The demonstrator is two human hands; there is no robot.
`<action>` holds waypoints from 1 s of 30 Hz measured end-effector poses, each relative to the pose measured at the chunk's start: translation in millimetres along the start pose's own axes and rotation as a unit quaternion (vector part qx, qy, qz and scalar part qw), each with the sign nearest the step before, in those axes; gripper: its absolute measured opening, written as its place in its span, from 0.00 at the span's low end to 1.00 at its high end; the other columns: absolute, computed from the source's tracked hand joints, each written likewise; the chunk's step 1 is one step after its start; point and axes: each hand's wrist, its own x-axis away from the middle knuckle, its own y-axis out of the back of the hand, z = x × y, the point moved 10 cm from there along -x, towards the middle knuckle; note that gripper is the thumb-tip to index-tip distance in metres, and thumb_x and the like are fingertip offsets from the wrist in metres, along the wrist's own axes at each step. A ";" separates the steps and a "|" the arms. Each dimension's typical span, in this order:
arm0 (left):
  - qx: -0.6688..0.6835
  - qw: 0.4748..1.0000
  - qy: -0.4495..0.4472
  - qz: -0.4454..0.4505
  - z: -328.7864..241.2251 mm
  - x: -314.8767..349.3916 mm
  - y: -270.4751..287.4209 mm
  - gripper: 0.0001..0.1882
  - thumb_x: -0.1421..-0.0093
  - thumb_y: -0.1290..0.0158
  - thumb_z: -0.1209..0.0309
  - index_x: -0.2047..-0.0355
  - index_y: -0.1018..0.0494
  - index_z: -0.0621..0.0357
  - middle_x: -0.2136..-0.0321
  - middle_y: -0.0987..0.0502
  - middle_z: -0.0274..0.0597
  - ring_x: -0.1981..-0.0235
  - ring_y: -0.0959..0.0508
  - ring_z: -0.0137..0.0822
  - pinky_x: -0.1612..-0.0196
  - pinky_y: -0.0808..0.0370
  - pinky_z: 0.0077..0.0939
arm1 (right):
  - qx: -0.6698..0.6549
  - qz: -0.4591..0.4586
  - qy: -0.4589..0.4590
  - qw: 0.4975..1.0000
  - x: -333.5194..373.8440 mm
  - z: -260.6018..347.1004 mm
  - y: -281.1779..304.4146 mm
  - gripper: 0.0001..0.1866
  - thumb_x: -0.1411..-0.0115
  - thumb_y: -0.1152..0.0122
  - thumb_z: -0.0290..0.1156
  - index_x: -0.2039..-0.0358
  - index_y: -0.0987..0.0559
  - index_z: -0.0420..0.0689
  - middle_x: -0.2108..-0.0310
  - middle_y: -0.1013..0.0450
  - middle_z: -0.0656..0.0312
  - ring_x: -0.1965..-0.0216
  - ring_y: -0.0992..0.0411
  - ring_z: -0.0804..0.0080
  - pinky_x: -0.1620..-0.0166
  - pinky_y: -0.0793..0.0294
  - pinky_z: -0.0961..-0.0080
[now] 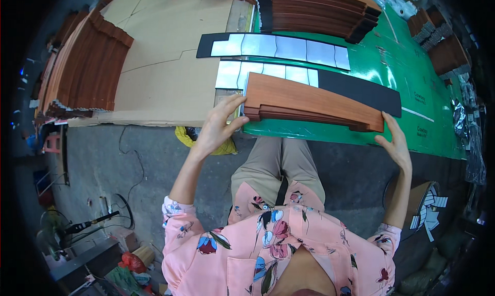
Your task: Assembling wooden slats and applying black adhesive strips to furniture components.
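Observation:
A short stack of reddish-brown wood-grain boards (309,98) lies at the front edge of the green-covered table, overlapping a black panel (361,90) behind it. My left hand (220,122) is at the stack's left end, fingertips against the end face and thumb lower down. At the right end, my right hand (396,141) has its fingers curved against the corner, with the thumb below. Between them the two hands hold the stack by its ends. Farther back lies a second black panel (205,44), and pale shiny rectangular sheets cover part of both panels.
Tall stacks of similar brown boards stand on the left (93,64) and at the back (314,10). Cardboard (170,43) covers the table's left half, green sheeting (412,54) the right. Below are a yellow bag (221,145) and a bin with white strips (428,211).

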 end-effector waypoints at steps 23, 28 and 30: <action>-0.007 0.986 0.011 -0.168 -28.0 -7.0 31.2 0.12 0.49 0.44 0.78 0.62 0.26 0.64 0.69 0.27 0.40 0.69 0.29 0.32 0.63 0.32 0.22 | -0.172 -0.212 -0.058 0.960 -6.2 -25.5 27.0 0.13 0.38 0.48 0.35 0.62 0.24 0.39 0.71 0.27 0.62 0.70 0.32 0.78 0.64 0.32 0.80; 0.001 0.991 0.035 -0.130 0.3 7.0 26.2 0.15 0.47 0.47 0.78 0.58 0.29 0.63 0.64 0.28 0.42 0.65 0.29 0.33 0.61 0.32 0.23 | -0.155 -0.172 -0.006 0.973 -14.9 -19.3 3.7 0.14 0.38 0.50 0.37 0.60 0.25 0.40 0.63 0.30 0.57 0.60 0.30 0.66 0.57 0.32 0.75; 0.018 0.991 0.038 -0.128 7.9 7.7 23.0 0.17 0.48 0.46 0.79 0.56 0.29 0.62 0.63 0.28 0.42 0.64 0.29 0.34 0.61 0.32 0.24 | -0.183 -0.124 -0.037 0.975 -14.9 -24.5 -4.8 0.21 0.37 0.54 0.44 0.53 0.29 0.41 0.59 0.31 0.56 0.58 0.31 0.68 0.54 0.34 0.76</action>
